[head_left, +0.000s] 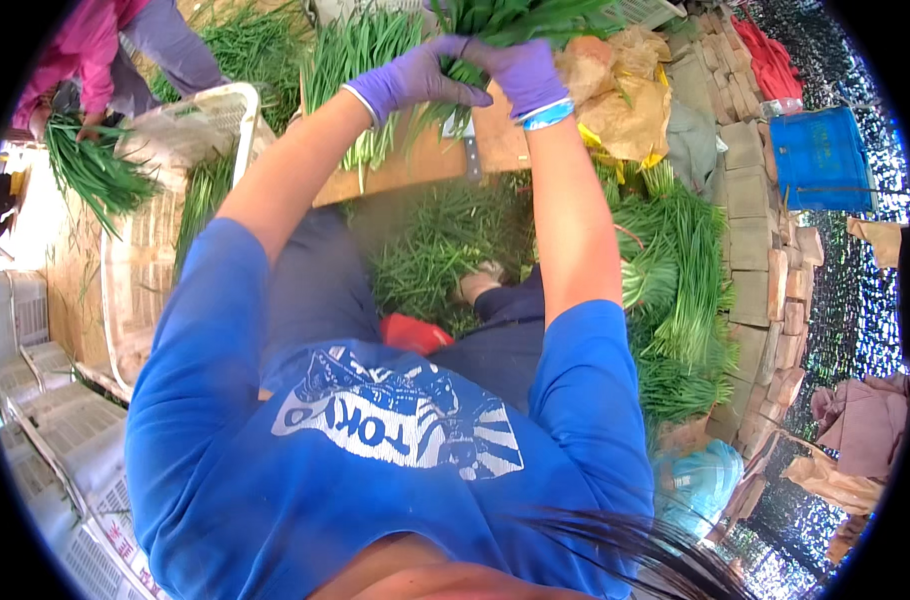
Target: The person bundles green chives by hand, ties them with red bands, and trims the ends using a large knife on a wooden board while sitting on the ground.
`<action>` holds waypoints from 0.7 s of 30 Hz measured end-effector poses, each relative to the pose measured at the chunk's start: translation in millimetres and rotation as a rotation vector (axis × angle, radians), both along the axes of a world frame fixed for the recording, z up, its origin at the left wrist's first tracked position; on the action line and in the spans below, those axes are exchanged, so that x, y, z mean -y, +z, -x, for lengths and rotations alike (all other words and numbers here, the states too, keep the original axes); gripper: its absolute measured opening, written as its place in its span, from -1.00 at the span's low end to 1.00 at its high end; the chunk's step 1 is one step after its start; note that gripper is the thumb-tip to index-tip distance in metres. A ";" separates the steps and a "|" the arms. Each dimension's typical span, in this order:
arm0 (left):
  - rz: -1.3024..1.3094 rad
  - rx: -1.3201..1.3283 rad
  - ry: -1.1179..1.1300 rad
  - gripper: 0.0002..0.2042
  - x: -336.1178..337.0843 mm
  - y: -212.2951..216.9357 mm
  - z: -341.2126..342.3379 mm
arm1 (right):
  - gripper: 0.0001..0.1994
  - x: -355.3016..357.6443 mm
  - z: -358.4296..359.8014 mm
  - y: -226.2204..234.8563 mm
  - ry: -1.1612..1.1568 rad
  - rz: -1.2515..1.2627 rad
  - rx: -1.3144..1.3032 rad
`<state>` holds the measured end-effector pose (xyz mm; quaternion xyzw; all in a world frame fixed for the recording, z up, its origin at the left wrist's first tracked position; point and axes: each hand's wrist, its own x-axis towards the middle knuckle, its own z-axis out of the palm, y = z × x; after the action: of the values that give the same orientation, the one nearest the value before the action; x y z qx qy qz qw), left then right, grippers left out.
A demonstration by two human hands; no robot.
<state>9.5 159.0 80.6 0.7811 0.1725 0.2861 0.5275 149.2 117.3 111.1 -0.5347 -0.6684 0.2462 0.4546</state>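
Observation:
Both my hands wear purple gloves and meet above a wooden board (500,135). My left hand (413,78) closes round the near side of a bunch of green chives (530,18). From the other side my right hand (520,75) grips the same bunch, its fingers partly hidden by the leaves. Under my hands a knife (473,158) lies on the board, its dark handle toward me and most of its blade covered. More chives (350,65) are spread on the board by my left wrist, pale stems toward me.
Loose chive leaves (435,245) cover the ground between my legs. Tied chives (680,290) are piled to my right, beside a brick wall (750,215) and crumpled brown paper (630,95). At left stands a white plastic crate (250,125); beyond it a co-worker's hand (93,122) holds chives.

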 end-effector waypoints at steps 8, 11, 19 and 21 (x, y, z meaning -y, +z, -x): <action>-0.757 -0.706 0.022 -0.75 -78.8 -78.0 0.2 | -0.26 -35.5 -14.5 -61.5 0.239 0.210 -0.080; -0.526 -0.534 0.038 -0.72 -38.3 -44.9 -30.3 | -0.30 -19.1 -7.8 -56.1 0.097 0.129 -0.209; -0.507 -0.432 -0.005 -0.13 10.2 5.7 -9.5 | -0.77 -6.7 -61.0 8.3 0.049 0.439 -0.987; -0.411 -0.470 -0.055 -0.05 25.6 -2.2 4.1 | -0.76 15.0 -66.6 33.2 0.169 0.392 -1.029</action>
<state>5.3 133.4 78.4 0.9206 0.2072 0.1122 0.3115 215.8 102.3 144.3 -0.3644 -0.3424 0.6310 0.5931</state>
